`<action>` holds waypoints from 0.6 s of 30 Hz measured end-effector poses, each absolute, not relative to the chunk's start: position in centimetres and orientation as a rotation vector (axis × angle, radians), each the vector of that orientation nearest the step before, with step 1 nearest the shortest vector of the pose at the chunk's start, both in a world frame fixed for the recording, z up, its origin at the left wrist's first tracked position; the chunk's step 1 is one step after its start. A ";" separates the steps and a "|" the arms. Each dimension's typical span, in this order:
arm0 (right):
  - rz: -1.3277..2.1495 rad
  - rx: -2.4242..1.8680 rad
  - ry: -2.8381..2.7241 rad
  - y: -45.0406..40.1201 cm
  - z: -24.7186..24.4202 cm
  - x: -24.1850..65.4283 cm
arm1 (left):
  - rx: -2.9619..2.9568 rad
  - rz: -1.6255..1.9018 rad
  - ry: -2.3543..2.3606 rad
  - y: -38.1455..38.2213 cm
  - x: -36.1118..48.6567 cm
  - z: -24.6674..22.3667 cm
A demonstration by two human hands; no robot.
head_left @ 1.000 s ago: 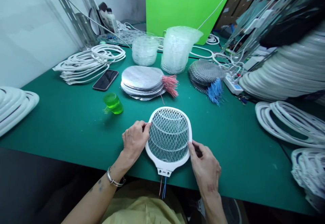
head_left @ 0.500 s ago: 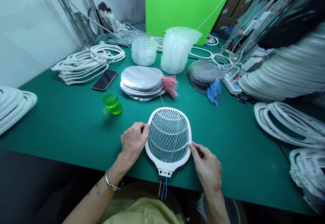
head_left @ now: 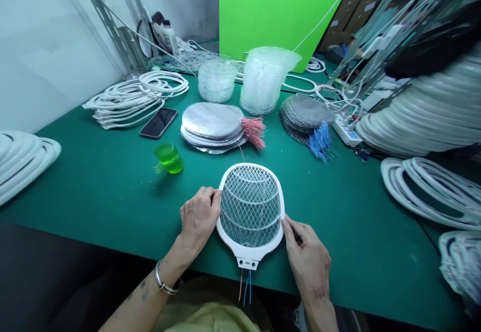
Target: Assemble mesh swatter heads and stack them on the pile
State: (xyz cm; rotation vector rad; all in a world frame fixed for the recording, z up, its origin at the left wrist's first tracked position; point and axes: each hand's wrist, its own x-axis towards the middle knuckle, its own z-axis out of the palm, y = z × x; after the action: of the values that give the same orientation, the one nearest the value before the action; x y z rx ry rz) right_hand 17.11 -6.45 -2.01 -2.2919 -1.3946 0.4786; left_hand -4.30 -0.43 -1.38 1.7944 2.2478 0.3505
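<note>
A white mosquito swatter head [head_left: 251,206] with metal mesh lies near the front edge of the green table. My left hand [head_left: 201,214] pinches its left rim between thumb and fingers. On the opposite rim, lower down, my right hand [head_left: 306,246] is closed with thumb and fingertips at the frame. Red and blue wires [head_left: 246,287] hang from the narrow neck over the table edge. Beyond it sits a stack of silvery mesh sheets [head_left: 212,121] with red wires. Grey mesh sheets [head_left: 306,111] with blue wires lie to the right.
A green cup [head_left: 169,158] and a phone [head_left: 158,123] stand left of the mesh stack. White frames lie in piles at left [head_left: 26,164] and right [head_left: 432,191]. Clear plastic ring stacks [head_left: 263,81] rise at the back. A power strip [head_left: 347,131] sits at right.
The view has shifted slightly, so everything appears a little lower and to the right. Both hands keep their hold on the swatter head's rim.
</note>
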 end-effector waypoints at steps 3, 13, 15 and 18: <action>0.356 -2.395 -1.548 -6.3 -1.8 17.2 | 1.819 0.310 2.272 -0.4 -4.3 -1.3; 0.027 -2.103 -2.055 -5.8 -4.1 18.1 | 1.890 0.243 2.236 -0.2 -4.0 -1.5; -0.045 -2.098 -2.067 -5.9 -4.3 17.8 | 2.020 0.258 2.227 -0.3 -4.0 -2.0; -0.043 -1.881 -2.110 -5.6 -4.8 17.9 | 2.302 0.363 1.996 -0.1 -5.0 -2.7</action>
State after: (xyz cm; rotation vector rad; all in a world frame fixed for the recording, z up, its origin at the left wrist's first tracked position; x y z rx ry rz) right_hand 17.87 -5.60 -4.76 -1.8811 -2.1098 -0.0431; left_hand -4.96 -0.09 -2.73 2.3017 1.9957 0.3627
